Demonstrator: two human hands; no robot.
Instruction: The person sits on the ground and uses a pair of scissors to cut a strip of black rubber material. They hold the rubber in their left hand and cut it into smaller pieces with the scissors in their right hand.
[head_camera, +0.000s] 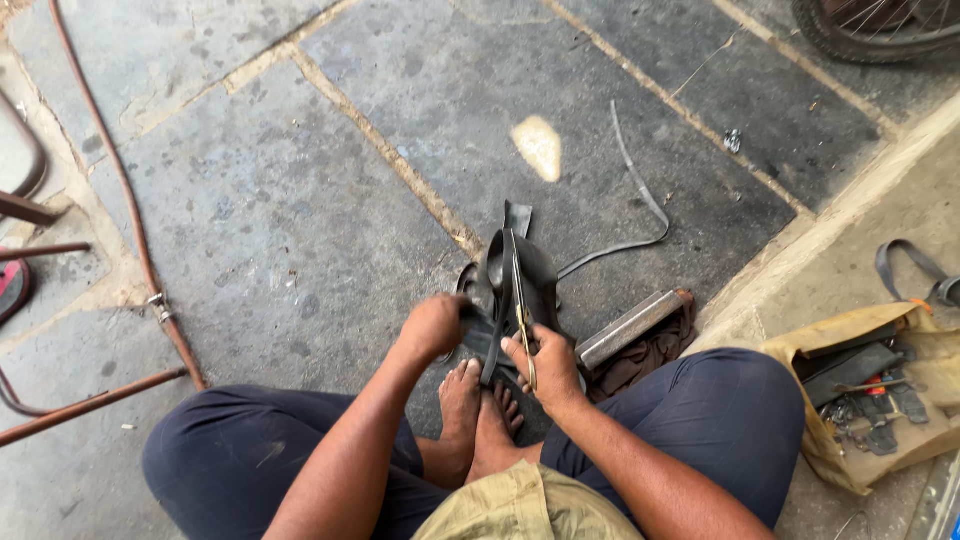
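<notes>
the person sits low on a grey stone floor (300, 200) with knees spread and bare feet (480, 405) together in the middle, near the bottom of the view. the left hand (432, 325) is clenched around one edge of a piece of black rubber tube (510, 280), holding it up just above the feet. the right hand (545, 365) grasps the handles of a pair of scissors (523, 335), fingers curled through them, and the blades point away up along the rubber, lying against its surface; whether the blades are parted or closed cannot be told. the rubber piece stands bunched and folded between the two hands, in the centre of the scene, and a thin black strip (640, 200) trails from it to the far right in a loose curve across the floor. just to the right of the right hand lies a short metal bar (630, 325) on a dark brown cloth (650, 355), touching the person's right knee. further right, on a raised concrete step (880, 200), a tan bag (870, 400) lies open with dark tools inside, and a black strap (915, 265) rests just beyond it. at the far right corner part of a bicycle wheel (880, 30) shows. on the left a reddish hose (130, 220) runs from far to near across the floor, with a metal clamp on it, and rusty frame rods sit at the left edge.
</notes>
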